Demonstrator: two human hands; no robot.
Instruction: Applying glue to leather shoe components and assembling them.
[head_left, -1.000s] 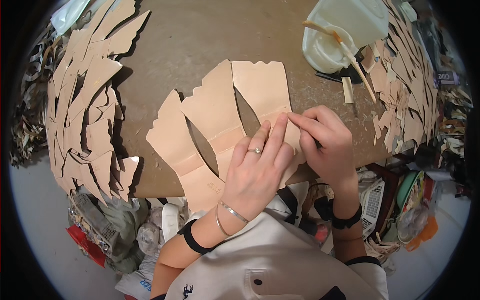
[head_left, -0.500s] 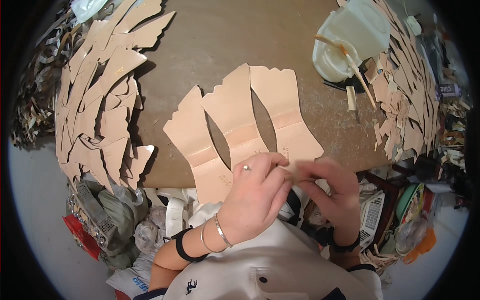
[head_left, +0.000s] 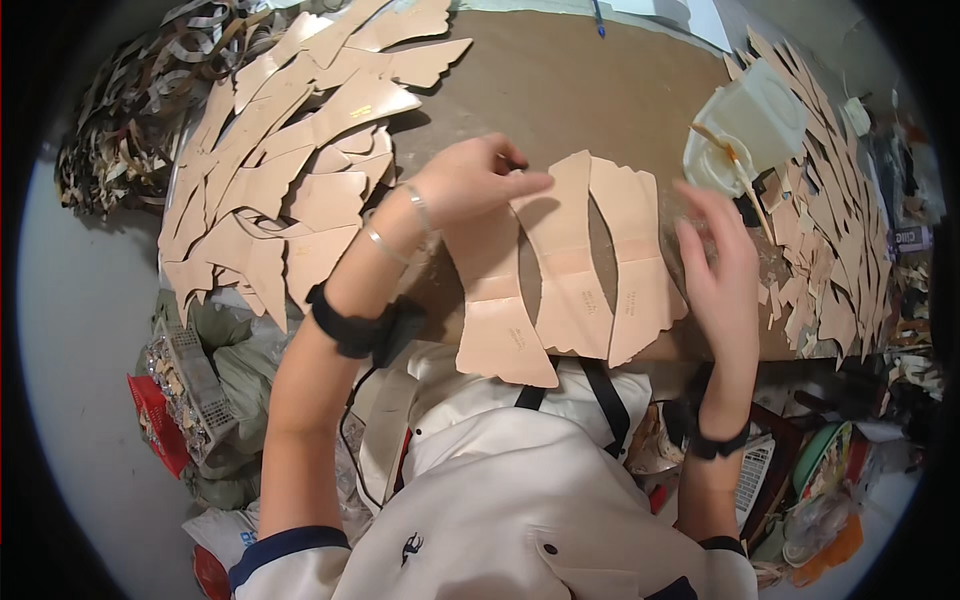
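Three tan leather-like pieces with wavy ends lie side by side on the brown table: a left piece (head_left: 497, 300), a middle piece (head_left: 570, 250) and a right piece (head_left: 637, 250). A band crosses the waist of each, and small stamped marks sit below it. My left hand (head_left: 475, 180) is over the far end of the left piece, hiding that end; thumb and fingers are apart and nothing shows between them. To the right of the right piece, my right hand (head_left: 722, 260) is raised, open and bare, thumb away from the fingers.
A heap of similar tan pieces (head_left: 290, 170) covers the table's left side. At the right stand a whitish plastic container (head_left: 765, 120) with a brush (head_left: 735, 155) across it, and more scraps (head_left: 820, 250). A blue pen (head_left: 599, 20) lies at the far edge.
My hands, together over the near ends of the pieces before, are now apart. The left has gone to the left piece's far end, the right outward and farther away. The whole view has shifted.
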